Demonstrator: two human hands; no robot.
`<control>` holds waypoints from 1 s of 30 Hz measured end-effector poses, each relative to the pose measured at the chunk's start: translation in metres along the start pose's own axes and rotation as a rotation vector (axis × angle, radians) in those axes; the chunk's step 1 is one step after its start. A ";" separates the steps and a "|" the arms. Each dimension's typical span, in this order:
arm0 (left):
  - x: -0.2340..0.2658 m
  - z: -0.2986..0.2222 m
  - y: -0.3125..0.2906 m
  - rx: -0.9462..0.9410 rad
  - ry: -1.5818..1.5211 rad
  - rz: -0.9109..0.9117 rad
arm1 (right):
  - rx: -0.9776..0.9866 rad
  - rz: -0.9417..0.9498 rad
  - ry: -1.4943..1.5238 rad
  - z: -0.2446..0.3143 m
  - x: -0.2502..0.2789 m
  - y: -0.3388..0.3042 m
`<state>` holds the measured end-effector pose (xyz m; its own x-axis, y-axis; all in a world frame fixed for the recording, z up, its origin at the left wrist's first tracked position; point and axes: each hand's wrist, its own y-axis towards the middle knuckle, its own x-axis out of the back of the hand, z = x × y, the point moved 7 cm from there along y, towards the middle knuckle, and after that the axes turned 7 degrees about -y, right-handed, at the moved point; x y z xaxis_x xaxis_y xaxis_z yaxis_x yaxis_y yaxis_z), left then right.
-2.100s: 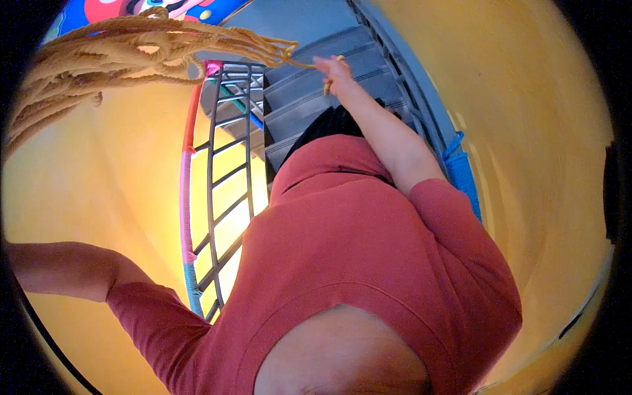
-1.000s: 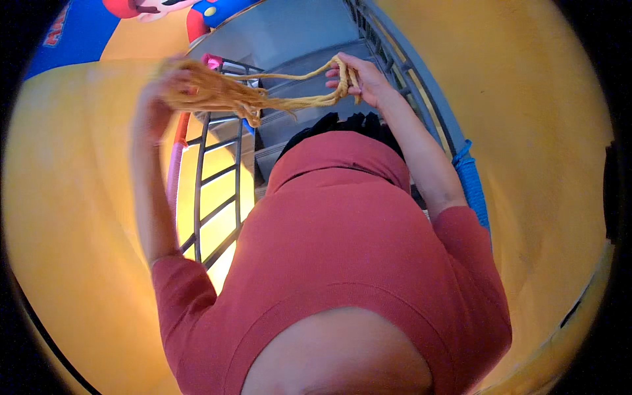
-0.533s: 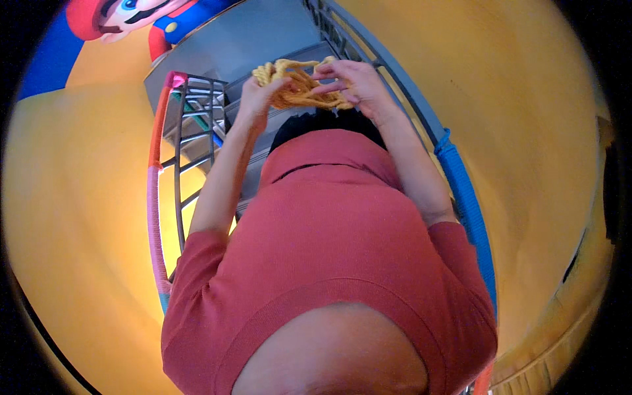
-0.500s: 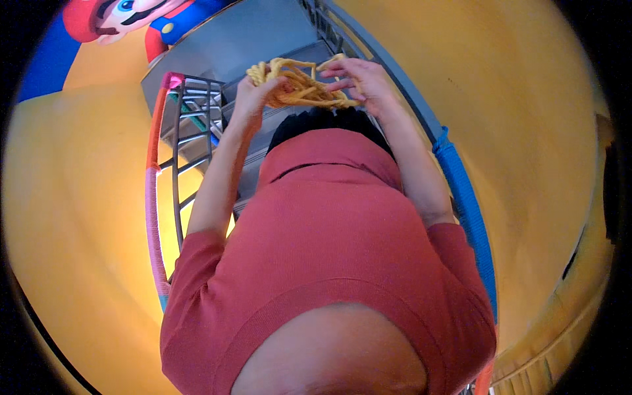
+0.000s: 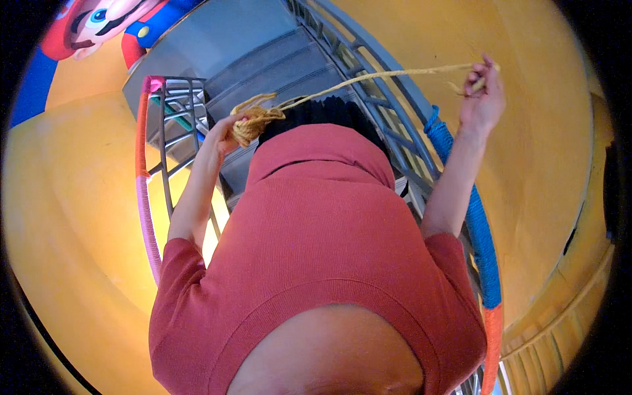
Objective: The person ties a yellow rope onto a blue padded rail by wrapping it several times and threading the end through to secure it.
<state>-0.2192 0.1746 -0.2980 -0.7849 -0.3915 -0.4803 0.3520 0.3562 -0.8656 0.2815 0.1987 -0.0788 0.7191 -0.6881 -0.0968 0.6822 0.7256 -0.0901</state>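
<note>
A bundle of yellow rope point(image 5: 253, 125) is gripped in my left hand point(image 5: 227, 133), in front of my waist and to the left. From it a single strand point(image 5: 375, 77) runs up and across to the right, pulled nearly straight. My right hand point(image 5: 482, 92) is raised beyond the right railing, its fingers closed on the strand's other end, with a short tail sticking out beside them. Close by my right forearm, blue cord wrapping point(image 5: 442, 137) covers part of the right handrail, and a loose bit stands up at its upper end.
Grey stairs point(image 5: 276, 62) lie ahead between two metal railings. The left handrail point(image 5: 143, 158) is wrapped in orange and pink cord; orange wrapping point(image 5: 492, 336) follows the blue on the right. A yellow wall point(image 5: 540, 197) curves along the right side. A painted cartoon figure point(image 5: 99, 29) shows at the upper left.
My right hand has moved away from the bundle, up and far to the right, drawing out a strand. My left hand with the bundle has shifted slightly left and nearer.
</note>
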 end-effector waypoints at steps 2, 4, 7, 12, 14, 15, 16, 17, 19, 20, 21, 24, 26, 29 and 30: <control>0.027 0.013 0.008 0.030 -0.083 0.044 | 0.043 -0.025 0.049 0.015 0.012 -0.001; 0.019 0.024 -0.007 0.048 -0.169 0.166 | 0.046 0.065 -0.023 0.020 0.014 -0.004; 0.003 0.018 -0.025 -0.137 -0.057 0.054 | 0.057 0.151 -0.166 0.025 0.012 -0.006; -0.058 -0.006 -0.077 -0.242 0.093 0.336 | 0.027 0.306 -0.324 0.014 -0.016 -0.010; -0.089 -0.030 -0.116 -0.382 0.186 0.455 | -0.016 0.390 -0.375 0.002 -0.043 -0.019; -0.100 -0.036 -0.134 -0.408 0.218 0.489 | -0.024 0.460 -0.415 -0.013 -0.059 -0.021; -0.114 -0.042 -0.150 -0.420 0.250 0.542 | -0.024 0.509 -0.468 -0.023 -0.072 -0.024; -0.128 -0.048 -0.165 -0.433 0.250 0.617 | -0.036 0.540 -0.497 -0.033 -0.084 -0.028; -0.153 -0.053 -0.203 -0.425 0.137 0.857 | -0.061 0.612 -0.482 -0.067 -0.102 -0.031; -0.166 -0.060 -0.221 -0.424 0.051 0.959 | -0.071 0.647 -0.437 -0.088 -0.107 -0.028; -0.177 -0.064 -0.240 -0.420 0.018 1.045 | -0.113 0.654 -0.409 -0.108 -0.114 -0.026; -0.205 -0.093 -0.286 -0.441 -0.234 1.207 | -0.249 0.671 -0.324 -0.153 -0.145 -0.032; -0.221 -0.114 -0.326 -0.832 -0.140 1.182 | -0.343 0.633 -0.298 -0.172 -0.154 -0.034; -0.215 -0.147 -0.388 -1.506 0.186 0.961 | -0.405 0.646 -0.337 -0.202 -0.147 -0.049; -0.221 -0.150 -0.394 -1.481 0.182 1.042 | -0.408 0.672 -0.356 -0.208 -0.151 -0.054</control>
<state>-0.2608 0.2479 0.1700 -0.6404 0.5097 -0.5745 0.0672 0.7823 0.6192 0.1088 0.2641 -0.2651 0.9983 -0.0231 0.0533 0.0459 0.8759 -0.4804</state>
